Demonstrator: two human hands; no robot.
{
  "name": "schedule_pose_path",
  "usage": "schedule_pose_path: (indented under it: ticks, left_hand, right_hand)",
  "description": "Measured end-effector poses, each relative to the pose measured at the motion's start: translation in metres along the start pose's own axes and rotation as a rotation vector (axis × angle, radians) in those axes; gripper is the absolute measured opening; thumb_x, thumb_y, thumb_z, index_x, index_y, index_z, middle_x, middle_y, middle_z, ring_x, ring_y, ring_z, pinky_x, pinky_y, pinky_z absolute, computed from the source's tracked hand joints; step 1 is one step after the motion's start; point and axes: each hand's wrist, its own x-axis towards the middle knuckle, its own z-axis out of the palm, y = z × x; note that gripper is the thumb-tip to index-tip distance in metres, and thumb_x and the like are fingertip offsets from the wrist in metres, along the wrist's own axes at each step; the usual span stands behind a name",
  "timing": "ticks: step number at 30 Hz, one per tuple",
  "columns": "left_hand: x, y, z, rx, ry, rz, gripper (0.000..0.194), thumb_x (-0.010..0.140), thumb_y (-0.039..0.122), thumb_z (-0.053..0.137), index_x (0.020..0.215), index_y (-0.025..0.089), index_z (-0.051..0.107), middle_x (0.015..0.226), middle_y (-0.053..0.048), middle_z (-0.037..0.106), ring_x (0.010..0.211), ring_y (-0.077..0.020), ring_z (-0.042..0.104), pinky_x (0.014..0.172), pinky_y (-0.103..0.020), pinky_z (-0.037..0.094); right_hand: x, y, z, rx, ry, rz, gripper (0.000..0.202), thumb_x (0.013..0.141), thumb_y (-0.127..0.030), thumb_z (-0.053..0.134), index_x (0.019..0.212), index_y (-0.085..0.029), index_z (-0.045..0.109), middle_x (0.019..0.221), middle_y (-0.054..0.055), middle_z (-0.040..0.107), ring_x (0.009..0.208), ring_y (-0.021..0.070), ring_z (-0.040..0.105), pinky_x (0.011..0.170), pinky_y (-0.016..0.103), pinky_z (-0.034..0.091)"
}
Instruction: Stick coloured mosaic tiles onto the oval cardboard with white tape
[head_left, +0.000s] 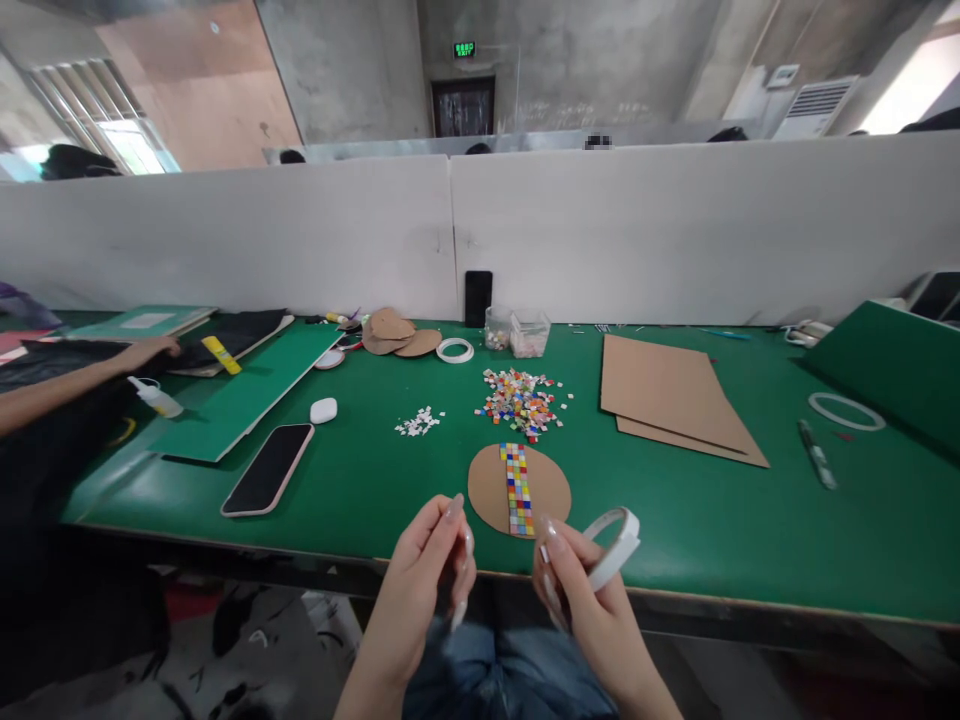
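Observation:
A cardboard disc (pixel 484 490) lies on the green table in front of me, with several rows of coloured mosaic tiles (pixel 518 490) running down its middle. My right hand (pixel 581 585) is closed round a roll of white tape (pixel 619 550), just in front of the disc's right edge. A small white bit shows near its fingertips. My left hand (pixel 431 565) is at the disc's lower left, thumb and fingers pinched together; whatever may be between them is hidden. Beyond the disc lie a heap of loose coloured tiles (pixel 523 400) and a scatter of small white scraps (pixel 420 422).
Cardboard sheets (pixel 667 390) lie at right, near a pen (pixel 816 455). At left are a phone (pixel 268 470), a green board (pixel 255 395) and a glue bottle (pixel 157 398). A co-worker's arm (pixel 82 380) reaches in there. Clear tubs (pixel 529 333) stand by the white partition (pixel 675 230).

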Motion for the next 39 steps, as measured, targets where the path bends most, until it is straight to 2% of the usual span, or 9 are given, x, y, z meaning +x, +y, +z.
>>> schedule_pose_path:
  ticks: [5,12,15,19,27,31,35,38,39]
  left_hand:
    - [0.007,-0.006,0.001,0.029,-0.010,-0.010,0.031,0.080,0.044,0.054,0.066,0.017,0.047,0.048,0.006,0.047,0.040,-0.0071,0.048,0.040,-0.017,0.037]
    - [0.008,-0.005,-0.003,0.007,-0.001,-0.001,0.024,0.079,0.039,0.057,0.073,0.016,0.050,0.053,0.005,0.051,0.047,-0.0090,0.053,0.041,-0.017,0.039]
    - [0.008,-0.007,-0.004,0.018,0.013,0.005,0.022,0.080,0.037,0.057,0.075,0.016,0.051,0.051,0.005,0.051,0.044,-0.0073,0.049,0.039,-0.016,0.038]
    - [0.008,-0.007,-0.002,-0.006,0.028,-0.010,0.033,0.081,0.044,0.052,0.064,0.017,0.045,0.042,0.008,0.042,0.035,-0.0055,0.038,0.033,-0.015,0.034]
    - [0.013,-0.012,-0.010,-0.064,0.167,0.075,0.048,0.080,0.051,0.049,0.050,0.018,0.033,0.038,0.009,0.029,0.030,-0.0027,0.023,0.028,-0.014,0.018]
    - [0.032,-0.015,-0.028,0.119,0.216,0.168,0.041,0.079,0.049,0.052,0.055,0.018,0.039,0.044,0.007,0.041,0.034,-0.0048,0.036,0.033,-0.016,0.030]
    - [0.075,-0.006,-0.059,0.402,0.367,0.316,0.030,0.079,0.048,0.051,0.075,0.019,0.048,0.060,0.003,0.054,0.041,-0.0073,0.046,0.037,-0.018,0.034]
    - [0.114,0.006,-0.079,0.969,0.420,0.377,0.040,0.088,0.050,0.026,0.075,0.019,0.048,0.065,0.000,0.059,0.043,-0.0098,0.051,0.041,-0.021,0.036]
    - [0.126,0.010,-0.084,1.056,0.419,0.380,0.043,0.089,0.048,0.023,0.069,0.019,0.047,0.060,0.000,0.058,0.044,-0.0108,0.052,0.044,-0.022,0.036]
  right_hand:
    - [0.000,-0.003,0.000,-0.018,-0.023,0.008,0.038,0.083,-0.050,0.049,0.061,-0.020,0.042,0.046,-0.008,0.029,0.038,0.0059,0.023,0.034,0.017,0.017]
    - [0.001,-0.002,-0.003,0.008,-0.008,0.052,0.037,0.081,-0.049,0.053,0.062,-0.018,0.045,0.046,-0.009,0.031,0.038,0.0047,0.024,0.035,0.017,0.018]
    - [0.001,0.000,-0.003,0.041,-0.038,0.045,0.040,0.082,-0.049,0.051,0.058,-0.018,0.042,0.043,-0.009,0.031,0.036,0.0047,0.025,0.034,0.017,0.017]
    - [0.001,-0.002,-0.001,0.057,-0.067,0.031,0.041,0.084,-0.047,0.051,0.055,-0.019,0.040,0.041,-0.008,0.033,0.035,0.0048,0.027,0.033,0.017,0.018]
    - [0.005,-0.003,-0.003,0.132,-0.023,0.037,0.042,0.079,-0.046,0.057,0.053,-0.019,0.039,0.041,-0.009,0.029,0.034,0.0038,0.025,0.031,0.016,0.018]
    - [0.007,-0.003,-0.007,0.121,-0.033,0.038,0.042,0.081,-0.045,0.055,0.052,-0.019,0.039,0.040,-0.009,0.030,0.033,0.0037,0.025,0.030,0.016,0.017]
    - [0.009,-0.005,-0.011,0.129,0.000,0.037,0.041,0.080,-0.046,0.057,0.054,-0.018,0.042,0.041,-0.009,0.032,0.033,0.0037,0.027,0.030,0.016,0.018]
    - [0.011,-0.004,-0.012,0.123,0.014,0.024,0.041,0.080,-0.045,0.056,0.053,-0.018,0.041,0.041,-0.009,0.032,0.033,0.0039,0.027,0.030,0.016,0.019]
    - [0.011,-0.003,-0.013,0.122,0.016,0.026,0.040,0.080,-0.045,0.056,0.054,-0.018,0.042,0.041,-0.009,0.032,0.033,0.0039,0.027,0.030,0.016,0.019]
